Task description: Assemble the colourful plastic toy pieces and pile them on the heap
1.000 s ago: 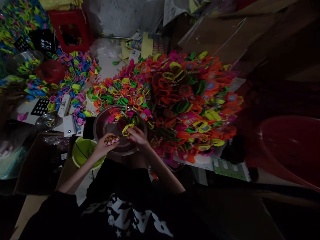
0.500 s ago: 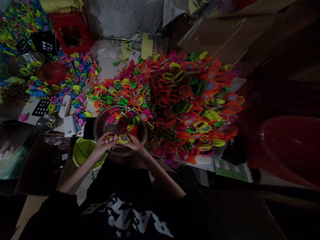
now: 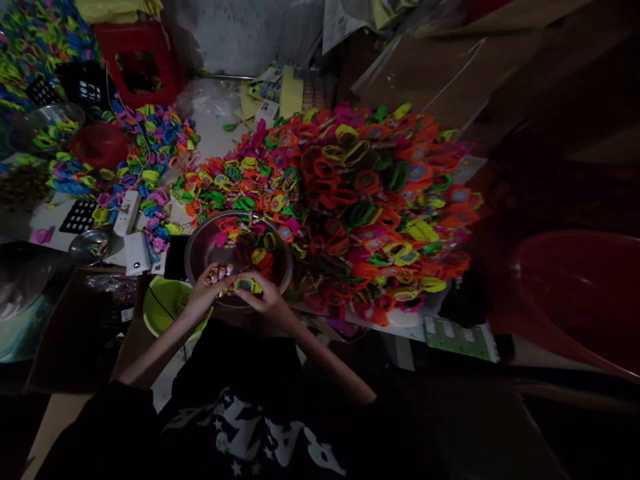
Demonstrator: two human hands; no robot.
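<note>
My left hand (image 3: 201, 297) is closed around several small wrapped candy rolls (image 3: 219, 273) in shiny brown and pink. A yellow toy watch (image 3: 247, 286) with a bluish face is gripped by my right hand (image 3: 271, 305), its thumb and fingers around it. Both hands are close together over the front rim of a steel bowl (image 3: 189, 248), and the watch lies near my left fingertips. More toy watches (image 3: 261, 257) in yellow, orange and pink lie inside the bowl. Dim light hides the fine detail between my fingers.
A tall heap of colourful toy watches (image 3: 370, 200) rises right of the bowl. A lime-green basin (image 3: 159, 313) stands below at the left, beside an open carton (image 3: 65, 347). A power strip (image 3: 127, 212) and a white power bank (image 3: 137, 253) lie on the table. A red tub (image 3: 575, 293) is at right.
My right hand has turned the yellow watch and shifted slightly downward, thumb now across its near side. My left hand stays almost still with the candy rolls. The view has drifted slightly.
</note>
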